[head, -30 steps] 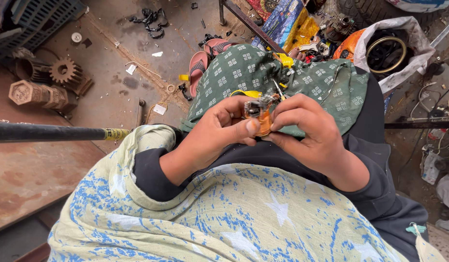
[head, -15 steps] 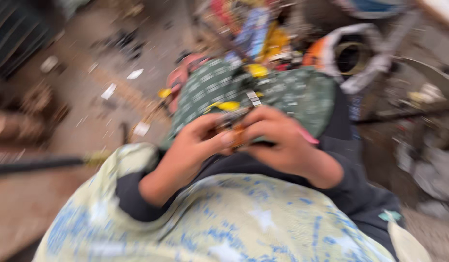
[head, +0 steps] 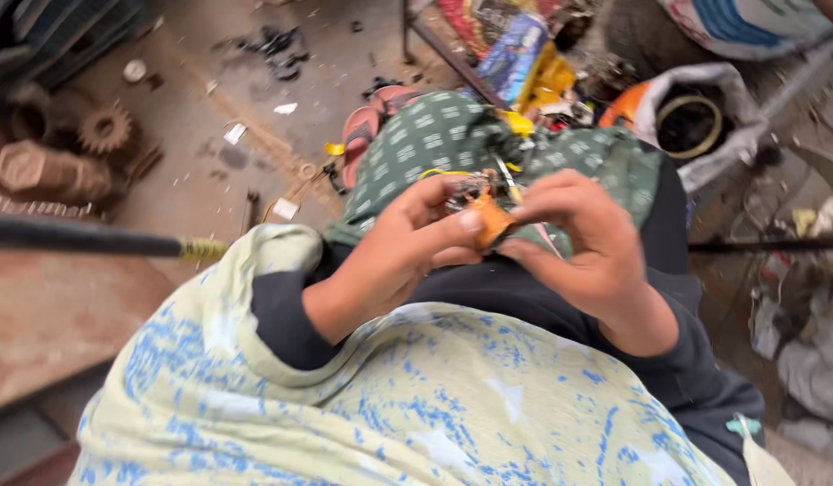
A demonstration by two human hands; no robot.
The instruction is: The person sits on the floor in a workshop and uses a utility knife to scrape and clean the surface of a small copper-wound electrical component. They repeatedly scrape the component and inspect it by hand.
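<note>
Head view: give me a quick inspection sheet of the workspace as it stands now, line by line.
Surface: dirty concrete floor scattered with scraps; a rusty metal sheet at the left.
Job's things: small orange part with metal bits and thin wires, held over a green patterned cloth on the lap.
Clutter: rusty gear, rusty hexagonal piece, pink sandal, dark crate.
Grippers: left hand and right hand both pinch the orange part.
Cables: thin wires at the part; too blurred to trace.
Surroundings: white sack holding a ring, dark rod with a yellow tip, colourful packaging.
</note>
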